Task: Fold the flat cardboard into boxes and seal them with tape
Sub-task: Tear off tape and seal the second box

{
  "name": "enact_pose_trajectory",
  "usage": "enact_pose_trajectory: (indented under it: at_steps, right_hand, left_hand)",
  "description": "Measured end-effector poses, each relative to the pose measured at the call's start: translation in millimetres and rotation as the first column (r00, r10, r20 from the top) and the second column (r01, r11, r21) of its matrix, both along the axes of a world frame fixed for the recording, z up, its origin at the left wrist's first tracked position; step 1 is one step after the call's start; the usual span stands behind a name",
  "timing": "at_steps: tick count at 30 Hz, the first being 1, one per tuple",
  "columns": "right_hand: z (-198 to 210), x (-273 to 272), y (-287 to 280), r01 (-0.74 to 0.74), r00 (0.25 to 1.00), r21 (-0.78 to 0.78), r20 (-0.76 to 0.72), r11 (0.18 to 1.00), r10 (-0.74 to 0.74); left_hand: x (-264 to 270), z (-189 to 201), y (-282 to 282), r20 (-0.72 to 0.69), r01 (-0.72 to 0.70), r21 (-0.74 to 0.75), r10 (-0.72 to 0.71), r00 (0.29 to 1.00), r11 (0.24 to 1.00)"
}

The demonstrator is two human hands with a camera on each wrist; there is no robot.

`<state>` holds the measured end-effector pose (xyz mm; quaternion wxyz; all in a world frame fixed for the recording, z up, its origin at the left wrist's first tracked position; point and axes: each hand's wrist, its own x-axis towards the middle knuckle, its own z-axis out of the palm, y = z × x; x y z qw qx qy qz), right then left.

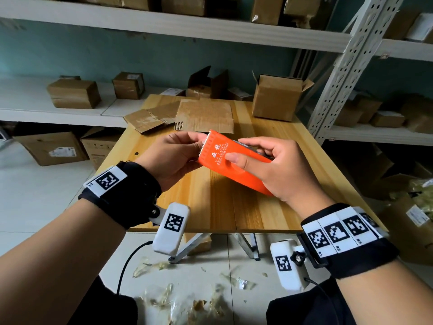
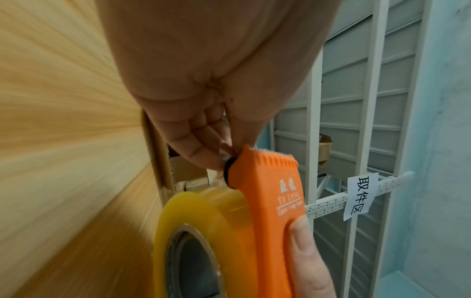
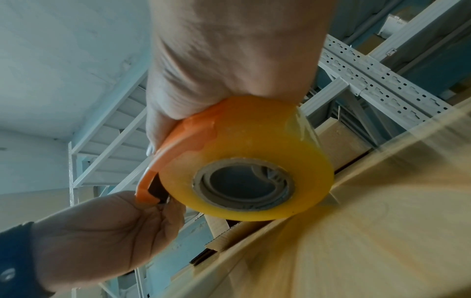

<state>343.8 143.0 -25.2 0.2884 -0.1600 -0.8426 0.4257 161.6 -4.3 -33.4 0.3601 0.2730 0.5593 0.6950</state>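
An orange tape dispenser [image 1: 230,159] with a yellowish tape roll [image 3: 254,161] hangs above the wooden table [image 1: 234,207]. My right hand [image 1: 264,165] grips its body, thumb on the printed orange face [image 2: 275,197]. At the toothed cutter end, my left hand [image 1: 175,156] pinches with its fingertips [image 2: 214,159]; whether it holds a tape end cannot be told. Flat cardboard sheets [image 1: 203,116] lie at the table's far side, and a folded open-topped box [image 1: 276,97] stands at its far right corner.
White metal shelves [image 1: 164,24] with cardboard boxes surround the table on the left, back and right. More boxes [image 1: 51,148] sit on the floor to the left. Crumpled tape scraps [image 1: 187,301] litter the floor near my legs.
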Motion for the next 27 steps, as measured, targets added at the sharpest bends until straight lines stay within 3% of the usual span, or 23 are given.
enact_pose_trajectory:
  at_steps: [5,27]
  right_hand:
    - [-2.3,-5.2,8.9,0.013,1.000,-0.016,-0.017,1.000,-0.013]
    - [0.1,4.3,6.8,-0.010,1.000,-0.016,0.012,1.000,0.010]
  left_hand:
    - [2.6,2.8,2.9,-0.082,-0.064,0.013,0.065,0.994,0.998]
    - [7.8,9.8,-0.9,-0.080,-0.111,0.036,0.113,0.990,0.993]
